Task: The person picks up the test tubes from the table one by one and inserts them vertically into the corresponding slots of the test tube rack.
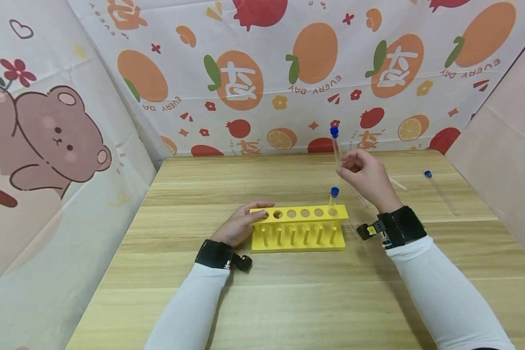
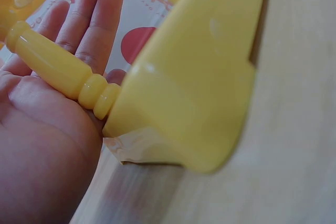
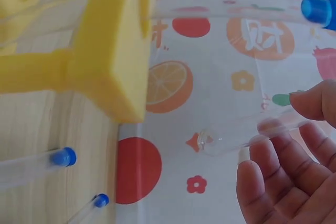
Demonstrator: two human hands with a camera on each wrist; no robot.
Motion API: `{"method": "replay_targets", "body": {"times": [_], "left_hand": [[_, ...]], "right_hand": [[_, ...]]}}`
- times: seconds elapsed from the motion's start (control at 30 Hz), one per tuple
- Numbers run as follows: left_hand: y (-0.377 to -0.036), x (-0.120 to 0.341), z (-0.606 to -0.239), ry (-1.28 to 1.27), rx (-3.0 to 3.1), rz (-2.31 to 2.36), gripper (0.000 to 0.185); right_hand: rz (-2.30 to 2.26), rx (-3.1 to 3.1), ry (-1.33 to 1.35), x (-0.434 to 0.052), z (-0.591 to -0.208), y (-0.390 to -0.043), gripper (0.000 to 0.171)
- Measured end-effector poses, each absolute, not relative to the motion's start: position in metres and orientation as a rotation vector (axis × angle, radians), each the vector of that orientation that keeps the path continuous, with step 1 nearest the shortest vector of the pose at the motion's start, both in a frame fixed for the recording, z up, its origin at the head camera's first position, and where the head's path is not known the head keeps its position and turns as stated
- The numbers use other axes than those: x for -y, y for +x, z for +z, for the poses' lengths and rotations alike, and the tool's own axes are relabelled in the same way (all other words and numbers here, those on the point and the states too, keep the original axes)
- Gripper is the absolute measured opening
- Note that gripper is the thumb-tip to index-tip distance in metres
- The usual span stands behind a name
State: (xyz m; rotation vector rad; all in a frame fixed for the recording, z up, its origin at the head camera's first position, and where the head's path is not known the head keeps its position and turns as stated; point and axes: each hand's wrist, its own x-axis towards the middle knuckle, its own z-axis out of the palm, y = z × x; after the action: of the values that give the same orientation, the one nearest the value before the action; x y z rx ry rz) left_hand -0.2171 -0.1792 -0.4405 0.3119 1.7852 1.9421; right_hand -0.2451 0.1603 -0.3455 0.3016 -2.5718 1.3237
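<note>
Glossy yellow rack [image 2: 194,93]; clear round-bottomed tube [image 3: 231,137]

Blue-capped clear tube [image 1: 338,148], lifted, upright

The yellow test-tube rack [image 1: 298,228] is glossy, smooth plastic; the capped test tube [image 1: 338,150] is clear and shiny; the table [image 1: 288,301] shows matt wood grain.

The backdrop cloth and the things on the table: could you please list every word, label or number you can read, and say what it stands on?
"EVERY DAY": beside the oranges printed on the backdrop cloth, mirrored.
A large white Chinese character on several oranges, also mirrored; I cannot read it with certainty.
Yellow rack: no text.
Blue-capped tube in the right hand: no label.
Wrist bands: a small yellow mark, too small to read.
</note>
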Motion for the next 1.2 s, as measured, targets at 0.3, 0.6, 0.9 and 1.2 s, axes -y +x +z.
{"method": "replay_targets", "body": {"times": [0.3, 0.6, 0.9, 1.2], "left_hand": [[-0.217, 0.179, -0.440, 0.314, -1.785, 1.944, 0.058], [-0.218, 0.179, -0.442, 0.300, -1.772, 1.952, 0.053], [-0.218, 0.180, -0.444, 0.305, -1.771, 1.964, 0.050], [-0.218, 0.179, -0.441, 0.295, -1.766, 1.964, 0.050]], "right_hand": [[1.360, 2.491, 0.334, -0.154, -0.337, -0.239, 0.039], [1.452, 2.380, 0.367, -0.147, -0.328, -0.231, 0.053], [1.630, 2.200, 0.481, -0.135, -0.319, -0.223, 0.062], [1.587, 2.193, 0.711, -0.121, -0.319, -0.214, 0.058]]}}
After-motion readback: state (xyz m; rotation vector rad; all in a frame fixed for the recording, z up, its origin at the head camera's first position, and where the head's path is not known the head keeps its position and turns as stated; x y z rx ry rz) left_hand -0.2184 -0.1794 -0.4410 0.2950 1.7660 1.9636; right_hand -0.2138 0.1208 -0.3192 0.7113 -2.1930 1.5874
